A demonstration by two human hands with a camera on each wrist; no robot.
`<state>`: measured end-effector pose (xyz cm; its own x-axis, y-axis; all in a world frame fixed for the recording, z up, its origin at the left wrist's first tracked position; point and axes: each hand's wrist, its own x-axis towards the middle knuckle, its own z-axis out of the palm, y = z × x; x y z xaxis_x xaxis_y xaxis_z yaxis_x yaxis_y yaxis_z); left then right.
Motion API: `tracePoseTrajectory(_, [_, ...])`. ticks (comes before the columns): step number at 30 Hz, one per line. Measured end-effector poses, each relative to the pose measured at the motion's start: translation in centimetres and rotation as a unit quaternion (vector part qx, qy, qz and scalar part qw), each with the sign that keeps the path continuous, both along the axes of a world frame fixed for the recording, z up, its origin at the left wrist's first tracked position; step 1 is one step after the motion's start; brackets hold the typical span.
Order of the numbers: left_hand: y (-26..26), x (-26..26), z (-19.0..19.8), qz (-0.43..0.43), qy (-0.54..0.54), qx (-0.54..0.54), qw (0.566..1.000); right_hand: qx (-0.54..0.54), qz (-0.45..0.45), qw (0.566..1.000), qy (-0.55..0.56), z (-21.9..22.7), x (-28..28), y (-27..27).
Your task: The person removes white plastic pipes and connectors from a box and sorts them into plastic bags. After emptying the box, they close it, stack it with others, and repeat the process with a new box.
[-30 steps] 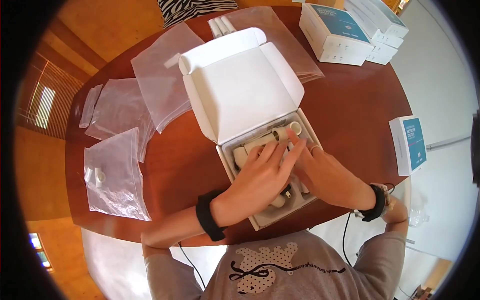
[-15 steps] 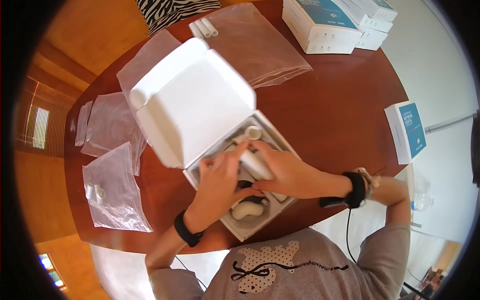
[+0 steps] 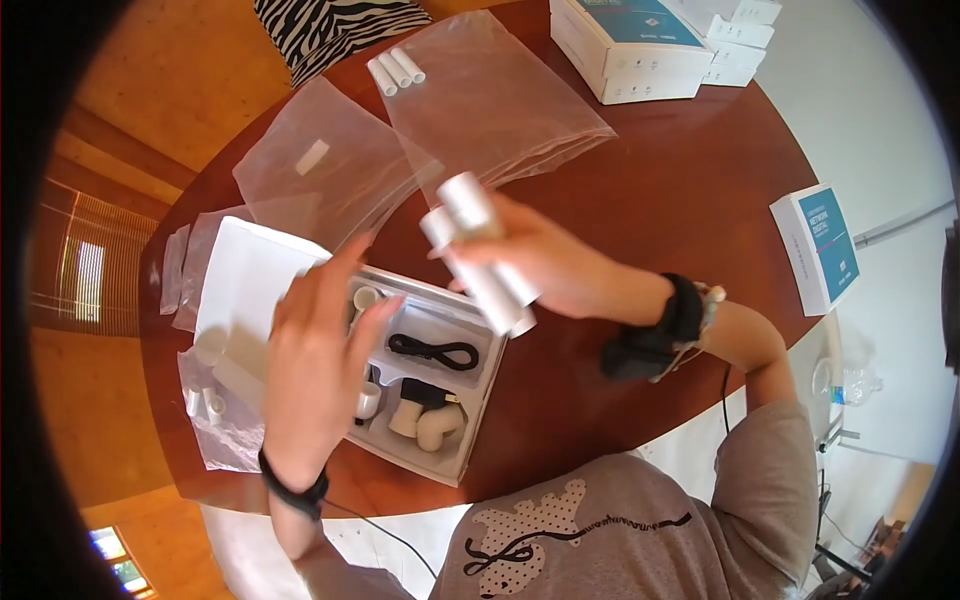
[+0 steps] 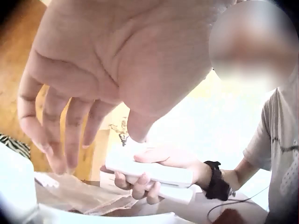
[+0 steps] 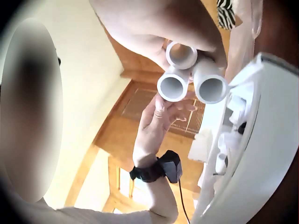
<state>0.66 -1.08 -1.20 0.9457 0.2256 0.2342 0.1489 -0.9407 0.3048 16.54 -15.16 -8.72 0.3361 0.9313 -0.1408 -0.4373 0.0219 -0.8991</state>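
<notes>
Three white plastic tubes [image 5: 172, 88], bundled side by side, are gripped by my right hand [image 3: 560, 262] above the back right edge of an open white box [image 3: 486, 408]. In the right wrist view their hollow ends face the camera. My left hand [image 3: 312, 365] is over the left part of the box, fingers extended and holding nothing, hiding some contents. Inside the box lie a coiled black cable [image 3: 433, 352], a cream curved piece [image 3: 438, 428], a black piece [image 3: 425, 393] and a white round-ended fitting [image 3: 366, 298].
Clear plastic bags [image 3: 490, 95] spread over the back and left of the table [image 3: 660, 210]. Several short white tubes [image 3: 396, 70] lie on one bag. Blue-and-white boxes [image 3: 650, 50] are stacked at the back right; another box [image 3: 815, 248] stands at the right edge.
The tubes have come up out of the box in my right hand, moving right. My left hand has moved left, away from the right. The box has turned, its lid now lying further left.
</notes>
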Motion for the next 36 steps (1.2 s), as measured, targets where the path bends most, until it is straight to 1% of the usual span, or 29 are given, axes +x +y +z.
tracePoseTrajectory(1, [-0.3, 2.3, -0.7, -0.054, -0.040, 0.035, 0.997, 0.007, -0.095, 0.991, 0.095, -0.2, 0.4, -0.7])
tracePoseTrajectory(2, [-0.6, 4.9, -1.6, -0.095, -0.049, 0.052, 0.993, -0.043, -0.096, 0.988, 0.110, 0.1, 1.6, -2.3])
tracePoseTrajectory(3, [-1.0, 7.3, -2.8, -0.107, -0.035, 0.067, 0.991, -0.066, -0.097, 0.984, 0.133, -1.0, 3.0, -3.3])
tracePoseTrajectory(4, [-1.2, 9.8, -4.1, -0.132, -0.057, 0.100, 0.985, -0.083, -0.107, 0.976, 0.171, -2.1, 4.0, -4.1])
tracePoseTrajectory(5, [-1.6, 12.1, -5.0, -0.121, -0.008, 0.112, 0.986, -0.087, -0.114, 0.970, 0.197, -3.0, 4.9, -4.9])
tracePoseTrajectory(6, [-1.7, 14.4, -6.4, -0.126, -0.041, 0.160, 0.978, -0.092, -0.120, 0.963, 0.224, -3.4, 5.5, -5.5])
tracePoseTrajectory(7, [-1.7, 16.3, -7.9, -0.131, -0.073, 0.208, 0.967, -0.098, -0.126, 0.964, 0.213, -3.2, 5.9, -5.9])
tracePoseTrajectory(9, [-1.4, 19.2, -9.5, -0.105, -0.056, 0.245, 0.962, -0.109, -0.137, 0.965, 0.195, -3.0, 6.5, -6.3])
tracePoseTrajectory(10, [-1.1, 20.2, -10.2, -0.092, -0.045, 0.264, 0.959, -0.100, -0.127, 0.970, 0.184, -3.1, 6.9, -6.1])
tracePoseTrajectory(11, [-0.5, 20.7, -10.9, -0.097, -0.080, 0.276, 0.953, -0.090, -0.116, 0.974, 0.172, -3.2, 7.5, -5.8])
tracePoseTrajectory(12, [-0.5, 20.7, -10.6, -0.091, -0.109, 0.247, 0.958, -0.080, -0.106, 0.978, 0.160, -3.0, 8.0, -5.3])
tracePoseTrajectory(14, [-0.6, 20.0, -10.2, -0.083, -0.166, 0.190, 0.964, -0.060, -0.102, 0.987, 0.112, -2.5, 8.9, -3.1])
tracePoseTrajectory(15, [-0.5, 19.8, -10.0, -0.093, -0.229, 0.187, 0.951, -0.050, -0.100, 0.990, 0.089, -2.3, 9.6, -2.2])
tracePoseTrajectory(16, [-0.6, 19.6, -9.9, -0.086, -0.235, 0.195, 0.948, -0.039, -0.054, 0.997, 0.031, -3.8, 11.6, -1.2])
tracePoseTrajectory(17, [-0.8, 19.3, -9.7, -0.079, -0.242, 0.204, 0.945, -0.026, -0.007, 0.999, -0.027, -6.3, 14.4, 0.3])
tracePoseTrajectory(18, [-0.9, 19.2, -9.7, -0.071, -0.249, 0.214, 0.942, -0.047, -0.004, 0.995, -0.092, -6.6, 15.9, 1.6])
tracePoseTrajectory(20, [-0.9, 19.3, -10.0, -0.076, -0.286, 0.207, 0.933, -0.091, -0.022, 0.962, -0.256, -5.3, 17.4, 4.3])
tracePoseTrajectory(22, [-1.3, 19.4, -10.2, -0.071, -0.307, 0.208, 0.926, -0.107, -0.037, 0.909, -0.400, -5.5, 19.7, 7.0])
tracePoseTrajectory(24, [-1.4, 19.4, -10.2, -0.053, -0.310, 0.222, 0.923, -0.115, -0.050, 0.851, -0.509, -6.6, 22.2, 9.7])
tracePoseTrajectory(26, [-1.2, 19.5, -10.2, -0.045, -0.311, 0.219, 0.924, -0.122, -0.053, 0.810, -0.571, -6.9, 23.5, 11.8])
tracePoseTrajectory(28, [-1.2, 19.3, -10.0, -0.044, -0.309, 0.220, 0.924, -0.125, -0.051, 0.782, -0.608, -7.4, 24.7, 13.3])
tracePoseTrajectory(30, [-1.1, 19.3, -10.1, -0.053, -0.321, 0.195, 0.925, -0.131, -0.050, 0.761, -0.633, -8.4, 25.8, 14.5])
tracePoseTrajectory(32, [-1.0, 19.6, -10.4, -0.061, -0.347, 0.170, 0.920, -0.129, -0.046, 0.750, -0.648, -9.6, 27.1, 15.5])
tracePoseTrajectory(36, [-1.0, 19.5, -10.4, -0.050, -0.327, 0.166, 0.929, -0.121, -0.042, 0.738, -0.663, -9.2, 27.2, 16.2])
